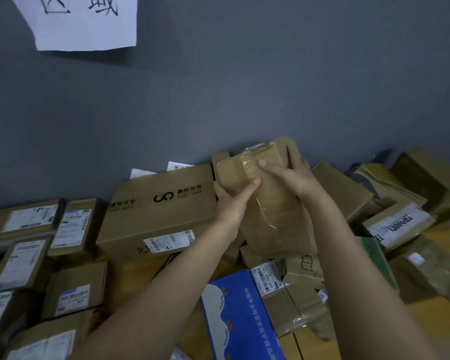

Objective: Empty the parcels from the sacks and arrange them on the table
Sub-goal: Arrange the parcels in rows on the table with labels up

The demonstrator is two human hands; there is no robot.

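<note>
A taped brown cardboard parcel point(273, 214) stands tilted against the grey wall at the back of the table, among other boxes. My left hand point(231, 201) grips its left edge, thumb laid across the front. My right hand point(291, 175) holds its upper right part, thumb on the taped front and fingers round the right edge. A large brown carton point(161, 211) with black printing lies just to the left of it. No sack is in view.
Labelled brown boxes point(73, 229) crowd the left side. A blue box point(239, 318) lies at the near centre. More cartons point(398, 224) are heaped on the right. Bare wooden tabletop point(431, 320) shows at the lower right. A paper sign point(83, 22) hangs on the wall.
</note>
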